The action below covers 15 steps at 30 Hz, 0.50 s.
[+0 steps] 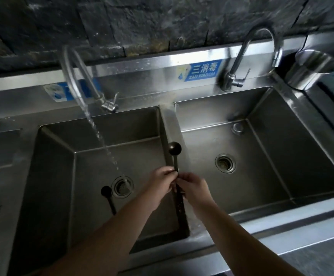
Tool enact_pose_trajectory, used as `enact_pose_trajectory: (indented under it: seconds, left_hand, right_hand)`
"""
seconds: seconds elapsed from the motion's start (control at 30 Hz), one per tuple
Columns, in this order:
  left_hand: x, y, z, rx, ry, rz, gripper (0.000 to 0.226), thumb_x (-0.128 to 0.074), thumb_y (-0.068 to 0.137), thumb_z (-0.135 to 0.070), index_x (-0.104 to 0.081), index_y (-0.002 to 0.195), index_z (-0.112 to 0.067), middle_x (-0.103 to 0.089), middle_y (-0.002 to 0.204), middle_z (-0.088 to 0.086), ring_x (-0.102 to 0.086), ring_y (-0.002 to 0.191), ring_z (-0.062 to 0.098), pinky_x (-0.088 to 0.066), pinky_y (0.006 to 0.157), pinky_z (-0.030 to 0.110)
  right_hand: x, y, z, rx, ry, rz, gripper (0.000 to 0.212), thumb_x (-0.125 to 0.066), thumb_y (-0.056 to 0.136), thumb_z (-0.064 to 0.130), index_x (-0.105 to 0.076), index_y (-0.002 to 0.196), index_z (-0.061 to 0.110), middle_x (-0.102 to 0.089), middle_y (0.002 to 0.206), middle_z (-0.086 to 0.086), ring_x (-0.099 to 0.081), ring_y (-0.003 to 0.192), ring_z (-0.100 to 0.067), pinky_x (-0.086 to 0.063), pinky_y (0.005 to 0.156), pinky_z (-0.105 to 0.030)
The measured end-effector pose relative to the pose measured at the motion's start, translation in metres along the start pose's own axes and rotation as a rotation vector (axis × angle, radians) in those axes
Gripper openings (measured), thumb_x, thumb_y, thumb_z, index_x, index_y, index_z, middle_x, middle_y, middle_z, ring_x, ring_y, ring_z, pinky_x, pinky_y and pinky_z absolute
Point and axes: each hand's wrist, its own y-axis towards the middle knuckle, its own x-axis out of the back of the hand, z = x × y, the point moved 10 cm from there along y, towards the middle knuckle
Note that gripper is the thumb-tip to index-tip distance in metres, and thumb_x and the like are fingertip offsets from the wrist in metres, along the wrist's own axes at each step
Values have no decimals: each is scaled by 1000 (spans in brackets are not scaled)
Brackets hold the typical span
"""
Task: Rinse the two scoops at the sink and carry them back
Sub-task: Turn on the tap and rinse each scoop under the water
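Left hand (pixel 163 181) and right hand (pixel 194 188) both pinch the handle of one dark scoop (pixel 175 149), bowl up, over the divider right of the left basin (pixel 94 142). Second scoop (pixel 106 193) lies in that basin beside the drain (pixel 121 186). Tap (pixel 76 80) running.

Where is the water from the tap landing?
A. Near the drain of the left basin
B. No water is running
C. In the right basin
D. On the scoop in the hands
A. The stream from the left tap falls to the drain of the left basin, beside the scoop lying there, missing the scoop that the left hand and right hand hold.
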Motion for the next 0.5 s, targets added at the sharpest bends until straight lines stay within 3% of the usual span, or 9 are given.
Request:
enact_pose_trajectory:
  seconds: [0.07,0.2,0.33,0.43,0.5]
  left_hand:
    - [-38,14,-3,-2,57,4,18,-58,94,-10,-65,83,-23,-60,68,1,-53,60,10,-41,57,23]
    - [-120,50,11,28,179,73,17,-61,92,-10,-67,84,-24,-63,70,3,-56,64,13,-48,62,24]
    - [-183,93,42,19,334,128,10,-60,88,5,-69,89,1,-57,43,-7,-48,44,9,-37,47,20]
    - [-209,131,73,12,511,94,6,-66,82,3,-71,83,1,-70,70,21,-60,64,23,-45,62,37]
    - [-218,153,103,80,580,79,13,-68,79,1,-72,77,-12,-73,84,20,-68,78,31,-53,73,42]
  right_hand:
    - [44,15,2,-10,-45,-40,18,-67,70,25,-76,84,17,-77,77,-18,-71,71,-33,-54,66,-43]
    - [132,47,-18,-91,-116,-137,10,-67,69,28,-75,64,31,-67,55,0,-58,53,-22,-48,58,-38]
    - [190,87,-63,-241,-170,-138,30,-72,82,11,-74,55,24,-60,45,-1,-53,44,-18,-46,55,-32]
    - [215,121,-108,-356,-254,-143,26,-73,83,8,-71,58,15,-61,42,2,-52,33,-8,-43,41,-20]
    - [220,145,-137,-399,-325,-107,18,-73,84,10,-72,66,14,-61,45,2,-51,32,-4,-40,39,-17]
